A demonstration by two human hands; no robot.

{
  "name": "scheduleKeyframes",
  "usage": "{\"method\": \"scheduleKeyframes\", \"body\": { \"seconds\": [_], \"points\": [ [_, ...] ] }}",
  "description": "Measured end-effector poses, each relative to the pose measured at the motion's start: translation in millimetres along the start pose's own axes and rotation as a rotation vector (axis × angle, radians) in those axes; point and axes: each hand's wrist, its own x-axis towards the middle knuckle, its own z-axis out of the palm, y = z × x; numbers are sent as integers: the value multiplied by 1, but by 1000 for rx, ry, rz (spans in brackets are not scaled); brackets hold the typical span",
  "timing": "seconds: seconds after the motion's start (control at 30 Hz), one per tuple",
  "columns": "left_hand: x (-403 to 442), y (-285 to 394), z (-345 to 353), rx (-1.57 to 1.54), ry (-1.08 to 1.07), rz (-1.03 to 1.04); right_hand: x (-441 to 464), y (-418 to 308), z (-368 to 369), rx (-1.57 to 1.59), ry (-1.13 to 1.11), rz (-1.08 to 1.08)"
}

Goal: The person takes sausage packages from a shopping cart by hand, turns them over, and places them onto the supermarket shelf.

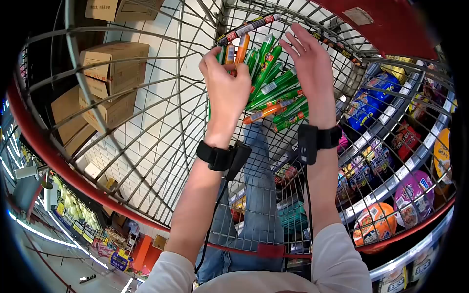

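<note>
Inside the wire shopping cart (195,80) lies a loose pile of slim green stick-shaped packets (266,68), which look like wrapped sausages. My left hand (225,85) is curled at the pile's left side, thumb and fingers around the orange stick packets (242,48); its fingertips are partly hidden. Fingers stretched out, my right hand (312,63) hovers by the pile's right edge and holds nothing. Another orange stick packet (266,112) lies across the lower part of the pile. A dark stick packet (249,29) rests slanted beyond my left hand.
Cardboard boxes (115,68) stand on the floor left of the cart. Shelves on the right hold blue bags (373,97), an orange tub (376,222) and a purple tub (414,198). The cart's red rim (97,198) curves around my arms. Black straps with devices circle both wrists.
</note>
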Motion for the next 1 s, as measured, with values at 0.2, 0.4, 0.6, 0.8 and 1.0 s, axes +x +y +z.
{"method": "scheduleKeyframes", "body": {
  "seconds": [0.2, 0.4, 0.6, 0.8, 1.0],
  "points": [
    [8, -1, 5, -77, -58, -145, 34, 11, -10, -19, -82, 11],
    [17, -24, 13, -133, -79, -174, 48, 19, -8, -71, -89, 68],
    [25, -18, 14, -179, -88, -157, 60, 26, -4, -145, -96, 55],
    [32, -12, 18, -182, -112, -209, 65, 25, -6, -148, -85, 76],
    [33, -20, 19, -138, -100, -235, 60, 19, -3, -305, -37, 73]
  ]
}}
